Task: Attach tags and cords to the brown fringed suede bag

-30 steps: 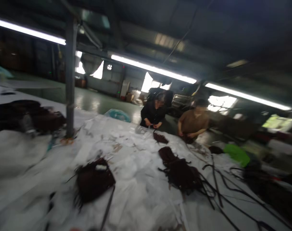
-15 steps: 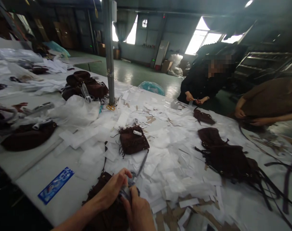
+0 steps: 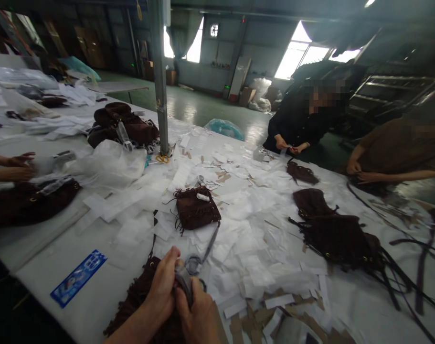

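A dark brown fringed bag (image 3: 136, 298) lies at the table's near edge, partly hidden beneath my forearms. Above it, both hands grip a bent grey strap (image 3: 183, 282) that looks wrapped in clear film. My left hand (image 3: 163, 282) closes on its upper left side, thumb and fingers pressed together. On the lower right, my right hand (image 3: 198, 308) has its thumb against the strap and its fingers curled around it. A loop of clear wrapping (image 3: 193, 263) sits just beyond my fingers, with a dark strap (image 3: 210, 243) running away from it.
Ahead lies a small fringed bag (image 3: 197, 208) among white paper scraps (image 3: 246, 239). A blue printed packet (image 3: 79, 278) is at left, more brown bags (image 3: 341, 239) at right. A metal post (image 3: 160, 95) rises from the table. Co-workers stand right; another's hands (image 3: 15, 167) show left.
My hands have tilted the grey strap, and its bend now shows between them. At far left, a co-worker's hands have come further into view and the brown bag there has shifted.
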The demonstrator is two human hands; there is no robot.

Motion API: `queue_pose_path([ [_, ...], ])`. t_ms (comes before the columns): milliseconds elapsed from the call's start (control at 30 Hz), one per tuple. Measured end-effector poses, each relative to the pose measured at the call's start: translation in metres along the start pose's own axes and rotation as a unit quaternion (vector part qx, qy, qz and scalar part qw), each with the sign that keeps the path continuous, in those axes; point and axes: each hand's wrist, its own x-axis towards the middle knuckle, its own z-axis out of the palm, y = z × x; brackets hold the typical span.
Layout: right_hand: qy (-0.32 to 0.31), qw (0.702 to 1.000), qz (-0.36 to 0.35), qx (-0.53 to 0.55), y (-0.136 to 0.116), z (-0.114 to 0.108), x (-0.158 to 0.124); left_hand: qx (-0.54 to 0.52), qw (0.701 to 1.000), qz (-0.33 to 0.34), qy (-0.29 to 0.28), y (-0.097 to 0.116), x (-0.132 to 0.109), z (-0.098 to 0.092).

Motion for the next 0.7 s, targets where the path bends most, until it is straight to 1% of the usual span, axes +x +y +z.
queue_pose_path([
  [33,-0.012,1.0,-0.005,-0.017,0.002,0.0,0.001,0.041,0.998,0.007,-0.04,0.005,0.0,-0.002],
  [67,-0.03,0.999,-0.012,-0.04,0.005,-0.002,0.002,0.109,0.989,0.028,-0.093,0.011,0.0,-0.005],
  [100,-0.052,0.996,-0.023,-0.065,0.006,-0.004,0.004,0.195,0.968,0.06,-0.149,0.019,-0.002,-0.008],
  [133,-0.075,0.993,-0.039,-0.088,0.007,-0.007,0.006,0.282,0.933,0.096,-0.202,0.027,-0.004,-0.009],
  [167,-0.093,0.989,-0.058,-0.101,0.006,-0.011,0.009,0.358,0.892,0.132,-0.242,0.035,-0.006,-0.01],
  [200,-0.105,0.986,-0.074,-0.102,0.005,-0.014,0.011,0.409,0.858,0.16,-0.266,0.041,-0.009,-0.01],
  [233,-0.105,0.987,-0.081,-0.093,0.002,-0.018,0.014,0.43,0.842,0.179,-0.271,0.046,-0.012,-0.007],
  [267,-0.099,0.989,-0.079,-0.079,-0.001,-0.021,0.016,0.419,0.849,0.19,-0.259,0.048,-0.013,-0.004],
  [300,-0.085,0.992,-0.069,-0.064,-0.005,-0.024,0.017,0.38,0.876,0.192,-0.227,0.048,-0.015,0.0],
  [333,-0.07,0.995,-0.058,-0.047,-0.008,-0.025,0.018,0.319,0.912,0.183,-0.183,0.046,-0.015,0.005],
  [367,-0.053,0.997,-0.047,-0.031,-0.011,-0.025,0.018,0.247,0.946,0.164,-0.132,0.042,-0.014,0.009],
  [400,-0.037,0.998,-0.041,-0.017,-0.012,-0.023,0.017,0.175,0.971,0.137,-0.083,0.036,-0.013,0.013],
  [433,-0.018,0.999,-0.038,-0.005,-0.012,-0.021,0.016,0.113,0.987,0.106,-0.043,0.03,-0.012,0.016],
  [467,0.0,0.999,-0.038,0.004,-0.01,-0.018,0.014,0.067,0.995,0.077,-0.02,0.025,-0.01,0.017],
  [500,0.016,0.999,-0.038,0.003,-0.007,-0.015,0.013,0.043,0.997,0.055,-0.016,0.022,-0.009,0.016],
  [533,0.025,0.999,-0.04,-0.01,-0.003,-0.012,0.011,0.05,0.997,0.043,-0.034,0.021,-0.008,0.014],
  [567,0.025,0.998,-0.044,-0.036,0.001,-0.01,0.01,0.086,0.993,0.045,-0.074,0.022,-0.008,0.011],
  [600,0.013,0.996,-0.051,-0.071,0.005,-0.009,0.01,0.147,0.979,0.056,-0.13,0.026,-0.008,0.006],
  [633,-0.011,0.992,-0.063,-0.11,0.008,-0.01,0.01,0.226,0.952,0.076,-0.191,0.031,-0.01,0.002],
  [667,-0.04,0.986,-0.078,-0.145,0.01,-0.011,0.011,0.306,0.915,0.102,-0.244,0.037,-0.011,-0.002],
  [700,-0.064,0.979,-0.091,-0.169,0.009,-0.013,0.012,0.372,0.876,0.126,-0.28,0.042,-0.013,-0.005],
])
